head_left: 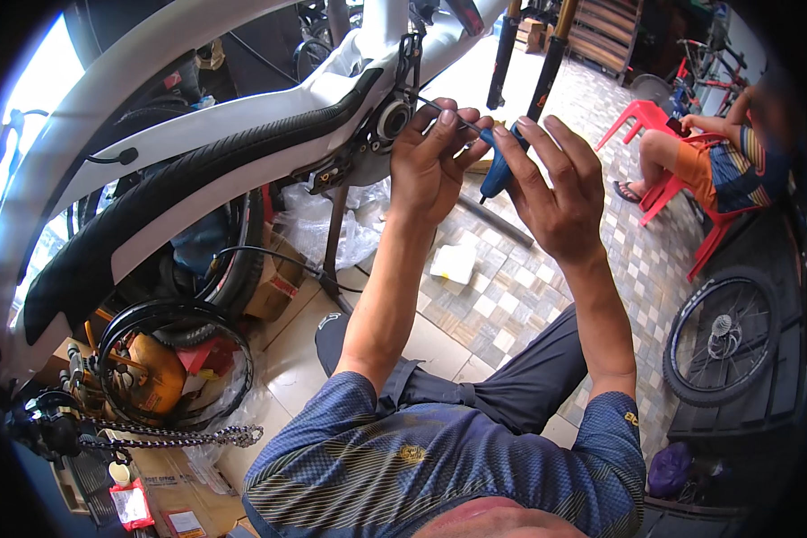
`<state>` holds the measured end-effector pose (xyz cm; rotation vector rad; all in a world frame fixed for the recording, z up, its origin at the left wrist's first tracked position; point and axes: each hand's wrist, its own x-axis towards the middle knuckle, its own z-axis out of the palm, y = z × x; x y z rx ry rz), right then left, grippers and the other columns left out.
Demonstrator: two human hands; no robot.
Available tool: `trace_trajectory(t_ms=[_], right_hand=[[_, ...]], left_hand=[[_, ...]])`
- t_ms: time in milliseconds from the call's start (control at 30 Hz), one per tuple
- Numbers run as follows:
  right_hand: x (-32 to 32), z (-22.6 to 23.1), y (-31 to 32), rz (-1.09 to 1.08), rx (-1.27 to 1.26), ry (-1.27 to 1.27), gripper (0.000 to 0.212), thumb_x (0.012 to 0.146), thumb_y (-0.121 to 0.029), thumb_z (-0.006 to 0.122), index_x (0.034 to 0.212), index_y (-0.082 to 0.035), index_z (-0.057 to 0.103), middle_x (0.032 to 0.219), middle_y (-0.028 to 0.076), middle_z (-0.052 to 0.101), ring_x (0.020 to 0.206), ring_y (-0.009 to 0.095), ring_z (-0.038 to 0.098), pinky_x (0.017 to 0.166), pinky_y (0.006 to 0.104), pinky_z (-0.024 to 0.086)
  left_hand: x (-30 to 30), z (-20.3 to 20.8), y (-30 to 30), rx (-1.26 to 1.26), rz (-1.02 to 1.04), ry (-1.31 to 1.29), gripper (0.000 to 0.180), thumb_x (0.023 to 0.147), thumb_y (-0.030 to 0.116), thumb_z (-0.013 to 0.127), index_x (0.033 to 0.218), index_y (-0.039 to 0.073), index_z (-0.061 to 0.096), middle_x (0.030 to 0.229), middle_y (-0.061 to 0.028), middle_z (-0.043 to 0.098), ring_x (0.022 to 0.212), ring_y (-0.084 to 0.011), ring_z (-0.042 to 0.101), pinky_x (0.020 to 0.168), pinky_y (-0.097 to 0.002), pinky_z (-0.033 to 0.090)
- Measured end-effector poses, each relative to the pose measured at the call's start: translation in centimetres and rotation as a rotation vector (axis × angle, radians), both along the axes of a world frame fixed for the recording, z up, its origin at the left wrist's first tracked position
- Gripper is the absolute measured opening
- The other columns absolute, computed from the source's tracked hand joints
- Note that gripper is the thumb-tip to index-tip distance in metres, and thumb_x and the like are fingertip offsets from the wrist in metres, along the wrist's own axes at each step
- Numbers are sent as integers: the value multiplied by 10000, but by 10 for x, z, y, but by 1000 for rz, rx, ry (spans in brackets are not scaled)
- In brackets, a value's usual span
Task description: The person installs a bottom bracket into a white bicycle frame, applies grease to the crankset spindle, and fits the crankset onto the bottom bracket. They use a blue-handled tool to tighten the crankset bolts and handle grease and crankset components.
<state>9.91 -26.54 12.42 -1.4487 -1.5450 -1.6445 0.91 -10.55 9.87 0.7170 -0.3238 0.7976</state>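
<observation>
A white bicycle frame (166, 134) with a black ribbed chainstay guard (197, 175) slants across the upper left. Close to its bottom bracket (392, 120), my left hand (424, 166) pinches the thin dark shaft of a blue T-handle hex key (493, 170). The shaft points left to the black slotted chain guide (409, 61) beside the bracket; whether its tip sits in a bolt is too small to tell. My right hand (558, 193) grips the blue handle between thumb and fingers, other fingers raised. The right thumb is partly hidden.
Below the frame lie black rims (175, 363), a hanging chain (175, 439) and cardboard (184, 484). Dark fork legs (547, 72) stand beyond my hands. A person (722, 161) sits on a red chair (717, 238) at right, above a bicycle wheel (722, 336).
</observation>
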Motion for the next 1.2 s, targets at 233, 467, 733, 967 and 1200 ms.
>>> trace_trajectory(t_ms=[233,467,733,967,1200], right_hand=[[-6,12,-4,20,-54,80,337,901,-317,735,1177,-123,736,1047,20,711,953,192,648,892,370,464],[-7,2,16,239,15,427,318,862,-379,788,996,-102,708,902,24,695,811,203,650,744,361,425],[-25,-10,29,558,111,1027,349,892,-375,786,959,-41,707,856,73,684,740,208,646,722,346,458],[-18,-22,20,301,142,604,347,907,-338,760,1094,-48,721,952,78,676,849,246,649,767,338,512],[-17,-39,-10,335,14,607,329,865,-141,789,1173,-63,705,1081,84,699,1000,266,653,881,374,517]], left_hand=[[-2,1,-3,10,35,20,166,1015,124,610,1148,28,579,1041,-146,693,993,-278,725,809,-358,647],[-1,2,-6,11,98,41,172,1003,148,642,1123,36,591,1015,-139,695,904,-232,721,750,-333,634],[1,4,-9,-5,139,77,196,1000,176,654,1118,36,586,1002,-137,700,879,-223,715,749,-342,626],[5,-2,-11,7,116,58,210,1042,203,582,1111,5,582,1009,-161,701,895,-235,718,760,-374,630],[-9,-33,-23,23,90,158,207,1061,190,539,1142,7,590,1037,-163,707,957,-277,734,781,-385,644]])
